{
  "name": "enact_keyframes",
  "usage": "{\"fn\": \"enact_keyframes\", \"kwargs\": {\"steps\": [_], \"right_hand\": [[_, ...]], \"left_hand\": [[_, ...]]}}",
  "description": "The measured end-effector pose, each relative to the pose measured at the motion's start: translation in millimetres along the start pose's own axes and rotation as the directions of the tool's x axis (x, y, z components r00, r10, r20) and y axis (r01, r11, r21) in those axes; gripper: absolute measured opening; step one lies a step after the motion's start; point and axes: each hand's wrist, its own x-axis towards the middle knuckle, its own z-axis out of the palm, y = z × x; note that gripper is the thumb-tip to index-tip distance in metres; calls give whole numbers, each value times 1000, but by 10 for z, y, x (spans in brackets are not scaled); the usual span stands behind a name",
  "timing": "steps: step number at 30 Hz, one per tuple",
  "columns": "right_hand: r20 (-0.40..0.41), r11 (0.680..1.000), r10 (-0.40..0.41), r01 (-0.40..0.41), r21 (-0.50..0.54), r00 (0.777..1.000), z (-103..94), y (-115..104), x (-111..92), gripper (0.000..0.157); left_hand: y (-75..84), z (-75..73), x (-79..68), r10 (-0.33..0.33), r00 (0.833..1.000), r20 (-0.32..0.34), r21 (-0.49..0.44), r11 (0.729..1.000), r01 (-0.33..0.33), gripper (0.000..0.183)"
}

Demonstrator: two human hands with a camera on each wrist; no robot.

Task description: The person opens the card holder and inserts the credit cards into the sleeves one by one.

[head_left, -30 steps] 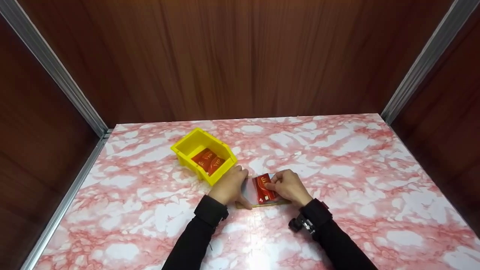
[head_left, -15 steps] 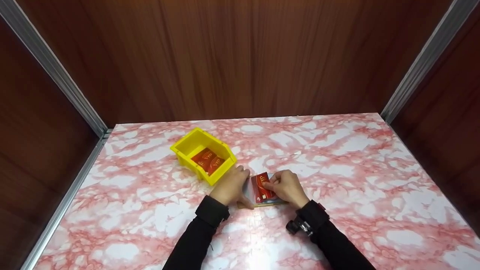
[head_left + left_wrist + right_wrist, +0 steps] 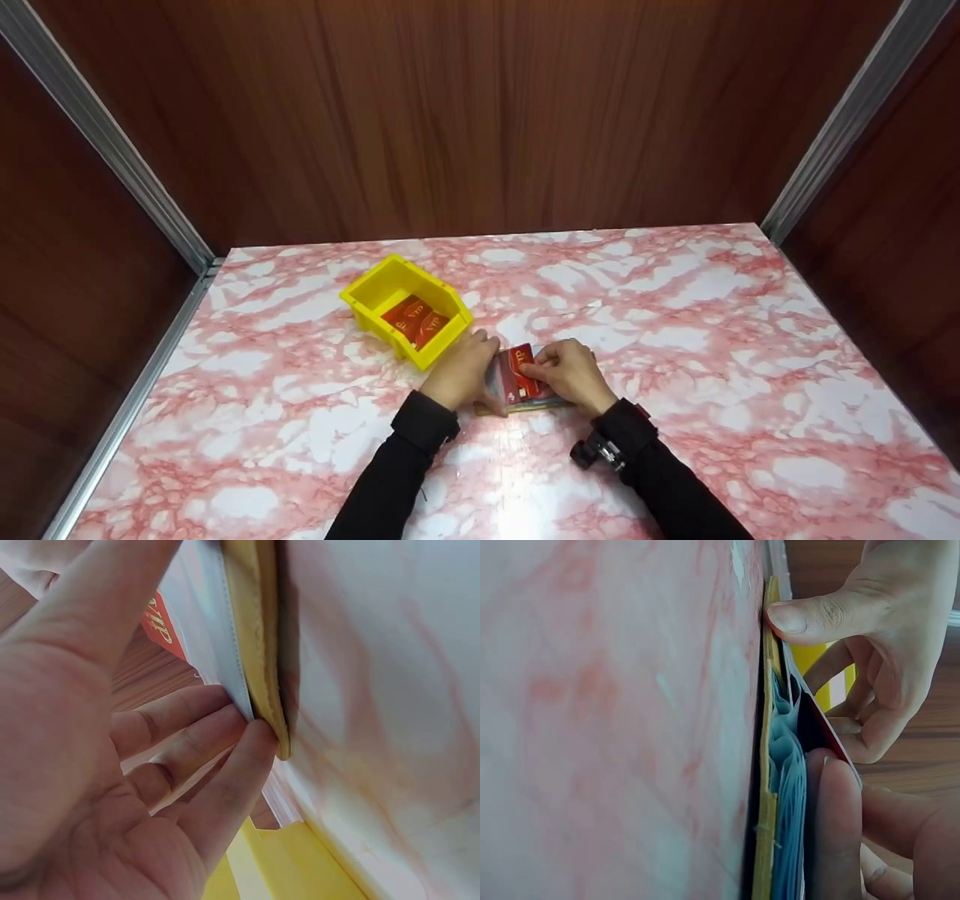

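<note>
Red rectangular card (image 3: pixel 517 379), probably light, stiff; edge hold advised; right hand (image 3: pixel 574 377) pinching it. Yellow-covered, clear-sleeved booklet (image 3: pixel 786 799), likely floppy; left hand (image 3: pixel 459 371), thumb and fingers apart, gripping edges.

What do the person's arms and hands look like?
The left hand and right hand are gloveless. Both arms wear black sleeves, with wide black bands at the wrists. The right wrist carries a small black and silver device and a red patch.
</note>
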Motion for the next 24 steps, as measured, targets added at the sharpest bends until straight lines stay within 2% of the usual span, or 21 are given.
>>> {"fn": "enact_keyframes", "kwargs": {"steps": [6, 13, 19, 24], "right_hand": [[-4, 1000, 19, -19, -4, 1000, 20, -12, 12, 21], [-11, 999, 13, -14, -40, 1000, 15, -57, -2, 12], [-69, 985, -34, 22, -174, 997, 26, -78, -11, 9], [-102, 975, -44, 20, -223, 994, 30, -74, -27, 11]], "left_hand": [[6, -1, 10, -13, 1000, 7, -13, 1000, 13, 92], [-7, 5, 4, -19, 1000, 14, -23, 1000, 19, 92], [5, 0, 8, -21, 1000, 14, -28, 999, 22, 90], [13, 14, 6, -1, 1000, 6, -26, 1000, 1, 89]]}}
